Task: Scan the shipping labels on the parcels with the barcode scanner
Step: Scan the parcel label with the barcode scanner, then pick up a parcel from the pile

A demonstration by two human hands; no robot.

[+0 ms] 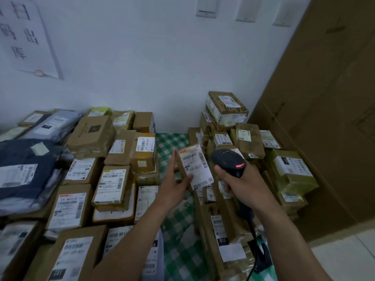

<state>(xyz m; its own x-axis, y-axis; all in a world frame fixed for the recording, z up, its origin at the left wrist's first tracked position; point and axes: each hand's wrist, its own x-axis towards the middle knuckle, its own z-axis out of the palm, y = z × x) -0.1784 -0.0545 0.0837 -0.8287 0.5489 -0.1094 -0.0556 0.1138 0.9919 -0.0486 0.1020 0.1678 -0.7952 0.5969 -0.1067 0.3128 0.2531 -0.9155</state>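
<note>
My left hand (176, 183) holds a small cardboard parcel (195, 168) up over the gap between two piles, thumb on its white shipping label, which faces me. My right hand (242, 184) grips a black barcode scanner (229, 162) just right of that parcel. A red light glows on the scanner's head, and its black cable runs down along my right forearm.
Many labelled cardboard parcels (110, 187) and dark mail bags (26, 165) cover the left side. Another stack of parcels (249, 142) rises on the right. A green checked cloth (172, 141) shows between them. Big brown cartons (324, 118) stand at the right against the white wall.
</note>
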